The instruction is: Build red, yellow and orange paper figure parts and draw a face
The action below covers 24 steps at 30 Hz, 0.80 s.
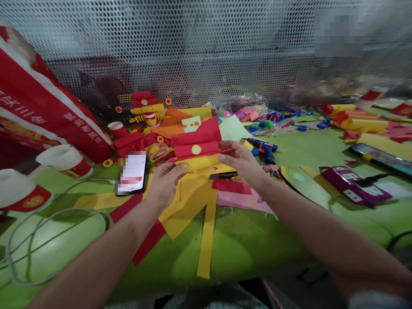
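A red and yellow paper hat (197, 149), with a pale round disc on its front and a thin red stick across it, is held up between my two hands. My left hand (167, 179) pinches its lower left end, fingers closed. The lower right end is gripped by my right hand (240, 161), thumb in front and fingers behind. Underneath lie yellow paper sheets (186, 206) and a black utility knife (222, 175). Farther back stands a similar red and yellow paper hat (144, 103) on a cup.
A lit phone (131, 171) lies at the left, beside paper cups (66, 159) and a looped white cable (58, 210). A blue glue gun (265, 148) rests behind my right hand. A purple power strip (357, 184) sits at the right. Perforated metal mesh (193, 47) rises behind the table.
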### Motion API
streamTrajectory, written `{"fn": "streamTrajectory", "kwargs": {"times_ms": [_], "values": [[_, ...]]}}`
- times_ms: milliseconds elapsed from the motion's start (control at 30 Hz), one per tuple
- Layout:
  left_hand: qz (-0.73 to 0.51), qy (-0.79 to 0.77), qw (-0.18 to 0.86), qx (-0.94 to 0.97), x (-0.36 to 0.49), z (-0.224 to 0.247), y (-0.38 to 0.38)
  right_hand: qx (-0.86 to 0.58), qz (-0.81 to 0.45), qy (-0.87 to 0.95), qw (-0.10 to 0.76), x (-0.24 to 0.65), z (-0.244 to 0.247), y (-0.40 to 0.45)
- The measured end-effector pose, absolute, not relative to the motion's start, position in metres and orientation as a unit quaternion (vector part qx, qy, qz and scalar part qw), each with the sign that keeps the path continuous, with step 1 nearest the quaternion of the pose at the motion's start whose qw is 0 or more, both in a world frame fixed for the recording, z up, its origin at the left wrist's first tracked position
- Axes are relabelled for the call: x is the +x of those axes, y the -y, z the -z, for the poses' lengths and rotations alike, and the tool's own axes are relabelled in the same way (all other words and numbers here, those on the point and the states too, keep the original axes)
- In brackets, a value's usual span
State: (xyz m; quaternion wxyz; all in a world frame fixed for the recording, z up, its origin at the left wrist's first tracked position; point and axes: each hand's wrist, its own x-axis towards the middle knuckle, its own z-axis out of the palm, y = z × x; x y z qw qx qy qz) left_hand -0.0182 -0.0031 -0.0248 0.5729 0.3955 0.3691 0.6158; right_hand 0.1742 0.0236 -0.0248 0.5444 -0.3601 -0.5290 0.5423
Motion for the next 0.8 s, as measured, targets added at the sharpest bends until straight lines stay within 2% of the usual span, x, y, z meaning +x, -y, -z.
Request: {"fn": "streamTrajectory", "kwargs": {"times_ms": [267, 500, 800], "values": [[-0.587, -0.359, 0.583, 0.433, -0.016, 0.024, 0.005, -0.332, -0.583, 0.426, 0.607, 0.163, 0.033, -0.023], [-0.576, -0.353, 0.598, 0.431, -0.014, 0.028, 0.007, -0.305, -0.644, 0.356, 0.604, 0.15, 0.03, -0.016], [-0.603, -0.322, 0.597, 0.42, -0.007, 0.027, 0.009, -0.304, -0.626, 0.359, 0.622, 0.146, 0.035, -0.014]]}}
